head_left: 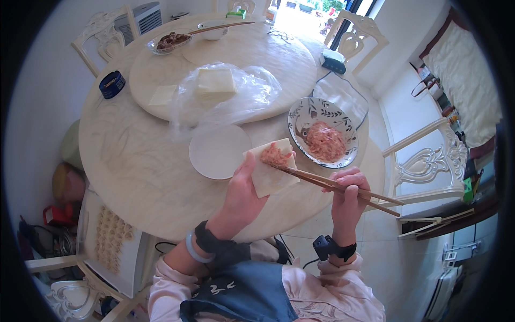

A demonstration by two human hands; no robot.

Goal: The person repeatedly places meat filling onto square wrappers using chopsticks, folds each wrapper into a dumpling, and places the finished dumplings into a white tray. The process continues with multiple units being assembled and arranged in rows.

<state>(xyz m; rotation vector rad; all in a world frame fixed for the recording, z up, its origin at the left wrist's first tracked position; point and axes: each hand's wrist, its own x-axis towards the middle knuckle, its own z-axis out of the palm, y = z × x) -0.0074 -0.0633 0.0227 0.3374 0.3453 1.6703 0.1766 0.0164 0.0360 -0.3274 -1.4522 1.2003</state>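
A square dough wrapper (267, 179) lies across my left hand (241, 193), held by its edges above the table. On the wrapper's far half sits a lump of pink minced meat filling (275, 155). My right hand (350, 189) grips a pair of wooden chopsticks (318, 181), whose tips touch the near side of that lump. Just beyond my right hand is a leaf-patterned bowl (297, 114) with a mound of minced meat (326, 141) in it. Left of the wrapper, partly behind my left hand, rests a round white plate (217, 151) with nothing on it.
A stack of wrappers (216, 82) in a clear plastic bag (257, 90) lies on the turntable (145, 72). Behind are a dish of dark food (171, 42) and a bowl (213, 32) with chopsticks. At lower left, a tray (132, 261) holds rows of folded dumplings (112, 237).
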